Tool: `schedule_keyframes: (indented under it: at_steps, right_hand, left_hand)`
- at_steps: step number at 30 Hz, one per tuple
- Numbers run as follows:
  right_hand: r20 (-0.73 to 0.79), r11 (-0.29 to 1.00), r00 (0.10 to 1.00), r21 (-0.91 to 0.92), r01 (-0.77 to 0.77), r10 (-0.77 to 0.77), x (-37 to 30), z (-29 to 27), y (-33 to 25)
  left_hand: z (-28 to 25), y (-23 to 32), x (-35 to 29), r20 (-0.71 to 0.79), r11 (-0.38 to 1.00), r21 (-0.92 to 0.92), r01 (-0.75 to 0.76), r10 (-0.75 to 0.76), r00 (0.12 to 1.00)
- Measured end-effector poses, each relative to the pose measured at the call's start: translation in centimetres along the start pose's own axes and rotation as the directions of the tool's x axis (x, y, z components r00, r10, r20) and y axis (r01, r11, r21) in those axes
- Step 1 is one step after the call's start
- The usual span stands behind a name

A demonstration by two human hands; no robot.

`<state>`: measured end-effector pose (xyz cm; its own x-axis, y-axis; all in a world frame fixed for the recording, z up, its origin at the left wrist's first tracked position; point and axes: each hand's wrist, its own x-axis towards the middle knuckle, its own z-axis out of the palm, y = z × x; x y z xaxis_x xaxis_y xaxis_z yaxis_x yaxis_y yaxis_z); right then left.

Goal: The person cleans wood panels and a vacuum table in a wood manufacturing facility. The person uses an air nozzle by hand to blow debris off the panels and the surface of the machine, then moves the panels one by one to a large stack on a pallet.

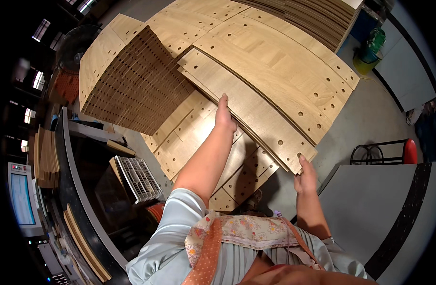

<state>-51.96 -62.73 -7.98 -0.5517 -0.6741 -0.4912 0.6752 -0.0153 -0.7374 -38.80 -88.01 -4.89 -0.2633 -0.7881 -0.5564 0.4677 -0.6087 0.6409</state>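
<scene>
A long, pale wood-grain board (251,104) with drilled holes lies across the front of a stack of similar panels (275,57). My left hand (224,116) grips its near long edge around the middle, thumb up along the edge and the fingers mostly hidden beneath. At the board's right end, my right hand (305,175) holds the near corner, with the thumb on top. Under the board, lower drilled panels (184,121) are visible. To the left rises a tall pile of drilled boards (137,80), its many edges showing rows of holes.
A dark machine bed with a grey rail (80,190) runs along my left, with a white plastic crate (138,178) beside it. A monitor (22,197) stands far left. On the right are a grey table (370,204) and a red-seated stool (409,152). A fan (77,50) stands back left.
</scene>
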Motion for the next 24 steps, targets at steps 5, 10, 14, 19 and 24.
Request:
schedule_keyframes:
  at_steps: [5, 10, 14, 19, 24]
  right_hand:
    - [0.012, 0.99, 1.0, -0.139, -0.011, 0.013, -0.5, 2.0, -0.9]
    - [0.045, 0.993, 0.999, -0.119, -0.009, 0.015, 0.1, 1.4, -0.6]
    - [0.058, 0.984, 0.998, -0.174, -0.026, 0.037, 0.1, 1.2, -0.6]
    - [0.109, 0.945, 0.986, -0.315, -0.085, 0.125, 0.9, 0.4, -1.6]
    - [0.064, 0.968, 0.997, -0.25, -0.019, 0.036, 0.3, 1.1, -0.8]
  left_hand:
    - [0.8, 0.4, 1.2, -0.149, 0.989, 0.145, -0.014, 0.036, 0.988]
    - [-0.4, 1.4, 2.4, -0.051, 0.932, 0.362, 0.012, 0.006, 0.999]
    - [-1.3, 1.4, 4.2, -0.041, 0.913, 0.407, 0.012, 0.005, 0.999]
    - [-1.8, 2.8, 2.6, 0.02, 0.932, 0.358, 0.049, -0.06, 0.998]
    - [-2.5, 2.7, 3.1, -0.016, 0.962, 0.269, 0.034, -0.031, 0.999]
